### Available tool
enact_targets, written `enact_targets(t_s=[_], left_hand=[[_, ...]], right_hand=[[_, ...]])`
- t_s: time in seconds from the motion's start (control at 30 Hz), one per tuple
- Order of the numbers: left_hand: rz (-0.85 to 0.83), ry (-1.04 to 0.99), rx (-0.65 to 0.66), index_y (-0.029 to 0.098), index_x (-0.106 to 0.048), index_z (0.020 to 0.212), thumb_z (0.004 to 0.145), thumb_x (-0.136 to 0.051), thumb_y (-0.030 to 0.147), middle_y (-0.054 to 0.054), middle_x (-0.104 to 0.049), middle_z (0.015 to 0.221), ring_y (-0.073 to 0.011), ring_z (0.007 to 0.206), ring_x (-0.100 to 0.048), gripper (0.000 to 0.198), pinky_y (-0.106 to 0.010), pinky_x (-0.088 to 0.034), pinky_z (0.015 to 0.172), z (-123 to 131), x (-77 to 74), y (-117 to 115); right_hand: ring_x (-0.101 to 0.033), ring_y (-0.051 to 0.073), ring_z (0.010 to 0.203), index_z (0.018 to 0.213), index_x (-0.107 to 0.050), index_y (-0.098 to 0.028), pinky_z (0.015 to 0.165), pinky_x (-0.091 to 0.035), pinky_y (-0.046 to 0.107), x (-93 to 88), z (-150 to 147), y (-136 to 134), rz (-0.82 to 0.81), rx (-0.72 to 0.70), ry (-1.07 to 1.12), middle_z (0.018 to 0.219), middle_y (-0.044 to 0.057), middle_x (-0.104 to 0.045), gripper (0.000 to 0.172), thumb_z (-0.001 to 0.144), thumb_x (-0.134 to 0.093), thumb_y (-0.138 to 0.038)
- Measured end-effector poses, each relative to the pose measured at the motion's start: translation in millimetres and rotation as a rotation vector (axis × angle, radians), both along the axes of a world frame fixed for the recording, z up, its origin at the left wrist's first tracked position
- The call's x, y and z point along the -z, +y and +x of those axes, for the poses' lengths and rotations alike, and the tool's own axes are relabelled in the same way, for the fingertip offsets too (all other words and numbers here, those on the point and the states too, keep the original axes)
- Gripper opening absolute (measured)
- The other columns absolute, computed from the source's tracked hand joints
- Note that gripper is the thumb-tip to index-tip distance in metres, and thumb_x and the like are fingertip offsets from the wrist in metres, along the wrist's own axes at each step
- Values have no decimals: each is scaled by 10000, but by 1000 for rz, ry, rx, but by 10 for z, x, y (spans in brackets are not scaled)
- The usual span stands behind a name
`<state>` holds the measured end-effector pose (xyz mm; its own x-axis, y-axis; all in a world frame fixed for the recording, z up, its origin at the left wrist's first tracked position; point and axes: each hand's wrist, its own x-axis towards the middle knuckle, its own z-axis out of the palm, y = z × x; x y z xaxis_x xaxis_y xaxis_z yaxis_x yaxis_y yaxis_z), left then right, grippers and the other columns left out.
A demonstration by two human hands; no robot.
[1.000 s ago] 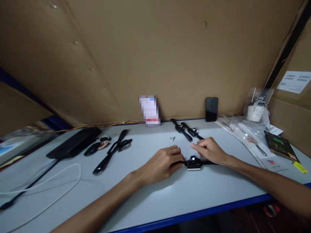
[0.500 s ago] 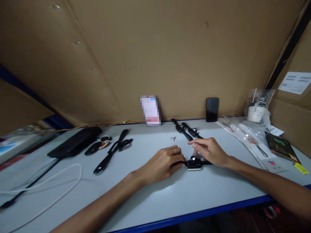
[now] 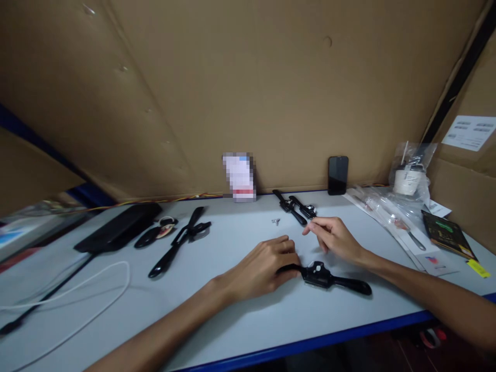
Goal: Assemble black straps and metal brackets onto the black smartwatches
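My left hand (image 3: 267,264) is closed around the left handle of a black spokeshave (image 3: 320,276), which is angled across the table with its right handle toward the front edge. A silvery screw shows at the middle of its body. Just behind the tool, my right hand (image 3: 336,240) hovers apart from it, fingers loosely bent and spread, with nothing visible in them. Small silver screws (image 3: 275,222) lie behind my left hand. Two more black spokeshaves, one left (image 3: 287,205) and one right (image 3: 307,210), rest at the back, the right one near my right fingertips.
On the left are black spokeshave-like parts (image 3: 166,260), keys (image 3: 149,235), a black lamp-like panel (image 3: 118,227) and a white cable (image 3: 129,274). Phones, one lit (image 3: 241,178) and one dark (image 3: 338,175), lean at the back. Packaged tools (image 3: 411,232) and a bagged cup (image 3: 406,181) lie right.
The spokeshave's right end has swung toward the front edge, and its right handle shows fully now. My right hand has come away from the tool; my left hand keeps its grip.
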<state>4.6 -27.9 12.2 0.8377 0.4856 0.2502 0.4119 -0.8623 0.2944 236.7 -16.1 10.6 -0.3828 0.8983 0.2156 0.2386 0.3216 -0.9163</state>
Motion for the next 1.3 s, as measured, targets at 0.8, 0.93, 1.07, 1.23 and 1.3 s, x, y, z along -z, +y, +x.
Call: enact_targets(t_s=[0.8,0.93,1.07,1.23,1.3], left_hand=[[11,112,-121,181,-672,974,989,-598,223,-38,-645,920,-198,816,-621,87,-320,-466,731,-55,8,60],[2,114,-125,184,-671,983,992,-598,236,-39,-649,923,-200,823,-624,90,-322,-472,741,-53,4,59],[4,104,-129,191,-670,984,995,-589,243,-36,-652,933,-198,829,-626,97,-318,-473,746,-55,8,59],[6,116,-130,193,-668,983,995,-591,242,-34,-647,929,-198,822,-622,92,-316,-462,737,-56,13,61],[3,120,-134,191,-666,983,993,-594,236,-34,-646,930,-200,825,-620,86,-319,-461,740,-57,11,60]], right_hand=[[-573,137,686,946,-727,-180,652,-393,284,-118,189,30,495,-201,-655,869,23,-710,122,912,-716,-297],[-606,165,721,938,-711,-170,647,-379,301,-119,167,-26,605,-206,-797,907,47,-721,132,942,-678,-298],[-643,180,756,1041,-717,-187,654,-391,301,-158,186,-25,579,-223,-846,970,48,-746,163,945,-666,-310],[-662,191,763,1041,-738,-188,664,-403,309,-165,216,-14,572,-233,-886,945,58,-758,194,933,-672,-336],[-663,194,760,1053,-735,-182,657,-396,313,-162,214,-18,581,-231,-898,960,64,-762,202,937,-665,-332]])
